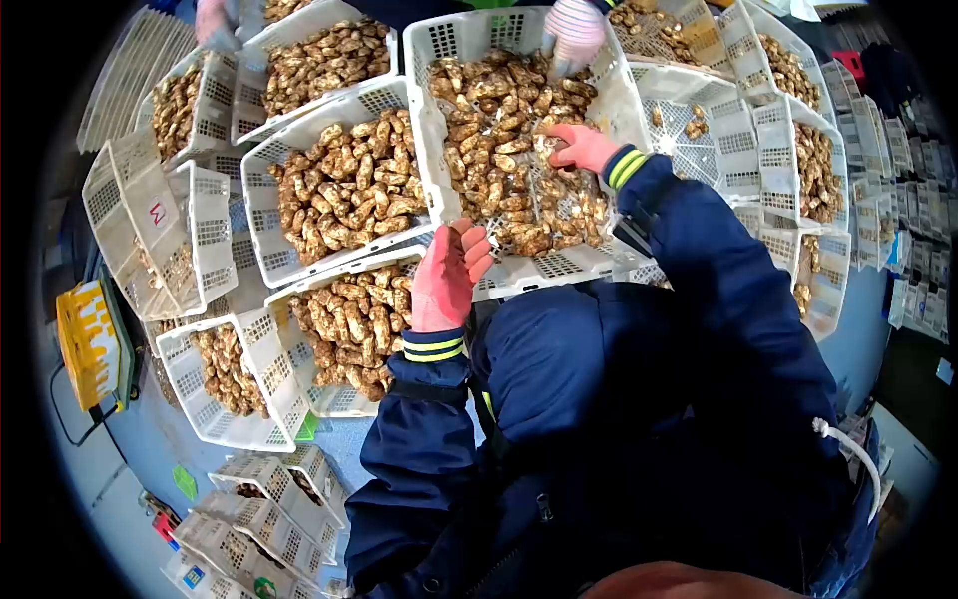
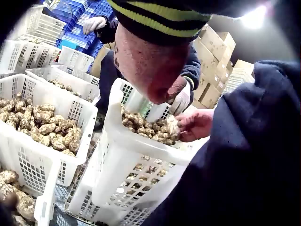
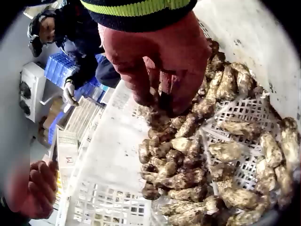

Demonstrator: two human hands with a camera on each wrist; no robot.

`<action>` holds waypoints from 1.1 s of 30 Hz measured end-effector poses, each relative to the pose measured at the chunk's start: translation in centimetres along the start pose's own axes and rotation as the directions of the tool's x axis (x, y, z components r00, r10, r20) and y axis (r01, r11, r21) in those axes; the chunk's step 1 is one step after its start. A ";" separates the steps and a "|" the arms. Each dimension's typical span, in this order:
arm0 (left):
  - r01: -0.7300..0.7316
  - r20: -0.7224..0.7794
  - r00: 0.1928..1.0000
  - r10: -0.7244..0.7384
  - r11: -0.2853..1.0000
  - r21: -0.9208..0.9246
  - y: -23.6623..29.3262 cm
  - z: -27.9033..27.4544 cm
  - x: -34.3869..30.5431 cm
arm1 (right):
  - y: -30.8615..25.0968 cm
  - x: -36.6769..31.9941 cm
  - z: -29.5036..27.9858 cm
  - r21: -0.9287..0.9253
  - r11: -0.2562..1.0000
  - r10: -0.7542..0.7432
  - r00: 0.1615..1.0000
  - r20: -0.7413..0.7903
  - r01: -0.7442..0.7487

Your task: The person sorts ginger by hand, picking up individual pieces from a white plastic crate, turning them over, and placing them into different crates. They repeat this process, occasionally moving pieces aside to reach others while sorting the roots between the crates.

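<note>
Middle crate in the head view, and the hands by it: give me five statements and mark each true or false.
1. The right hand reaches into the middle crate. True.
2. The left hand is buried among the pieces. False: it is at the crate's near left corner, palm up.
3. The crate walls are solid. False: they have openings.
4. Both cuffs have yellow stripes. True.
5. The crate directly right is full. False: it holds a few pieces.

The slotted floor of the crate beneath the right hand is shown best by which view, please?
The right wrist view, because bare patches of slotted floor show up close between the produce. The head view shows them smaller, from above; the left wrist view, just crate wall and heaped produce.
</note>
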State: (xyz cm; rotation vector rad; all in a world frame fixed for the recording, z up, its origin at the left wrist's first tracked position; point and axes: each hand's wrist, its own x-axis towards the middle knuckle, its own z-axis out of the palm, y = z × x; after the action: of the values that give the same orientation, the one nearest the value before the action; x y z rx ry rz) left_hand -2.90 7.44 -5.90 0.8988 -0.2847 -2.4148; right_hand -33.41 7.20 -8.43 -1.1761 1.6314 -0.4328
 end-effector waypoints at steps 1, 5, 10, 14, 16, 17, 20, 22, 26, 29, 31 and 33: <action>-0.021 -0.031 0.999 0.022 0.999 0.038 0.0 0.1 0.0 | -0.2 -1.5 0.4 0.588 0.809 -0.004 1.000 0.017 -0.007; -0.022 0.007 1.000 0.022 1.000 0.005 0.0 1.6 -0.3 | -3.7 -6.5 0.7 0.894 0.449 -0.190 0.978 0.085 0.010; -0.002 0.059 0.998 0.002 1.000 -0.003 -0.7 2.7 -0.3 | -6.1 -8.1 1.4 0.918 0.384 -0.353 0.934 0.053 0.094; -0.001 0.097 0.995 0.001 1.000 0.000 -0.6 2.9 -0.4 | -7.7 -8.3 1.4 0.780 0.605 -0.260 0.966 0.000 0.163; -0.001 0.055 0.999 -0.001 1.000 0.031 -0.5 3.2 -0.7 | -7.8 -8.6 1.4 0.747 0.640 -0.251 0.968 -0.017 0.179; 0.003 0.015 1.000 -0.004 0.998 0.059 -0.4 3.3 -0.8 | -7.9 -8.8 1.4 0.711 0.677 -0.239 0.970 -0.035 0.192; 0.001 0.110 0.994 -0.010 0.997 0.079 -0.6 2.3 0.0 | -7.8 -8.3 1.7 0.668 0.726 -0.174 0.983 -0.052 0.164; -0.075 0.107 0.993 0.057 0.981 0.177 -0.8 2.8 -0.1 | -8.6 -8.0 2.1 0.578 0.808 -0.100 0.994 -0.051 0.111; -0.128 0.132 0.985 0.109 0.981 0.143 -1.1 3.6 -0.5 | -12.1 -8.8 4.3 0.012 0.992 -0.126 0.992 0.026 0.126; -0.126 0.111 0.986 0.124 0.992 0.010 -1.4 2.8 0.4 | -12.3 -8.7 4.6 -0.020 0.970 -0.241 0.967 0.083 0.243; -0.069 0.038 0.997 0.071 0.997 -0.043 -1.1 1.0 0.5 | -11.9 -8.3 4.1 -0.203 0.932 -0.305 0.952 0.002 0.299; -0.109 0.158 0.982 0.108 0.994 0.000 -0.3 2.2 -0.4 | -11.1 -7.7 4.4 -0.024 0.931 -0.364 0.928 -0.072 0.364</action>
State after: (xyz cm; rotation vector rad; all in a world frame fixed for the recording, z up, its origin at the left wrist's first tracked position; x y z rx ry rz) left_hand -4.18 7.91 -4.11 0.6781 -0.3930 -2.3876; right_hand -24.31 9.89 2.16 -1.4931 1.4783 -0.7129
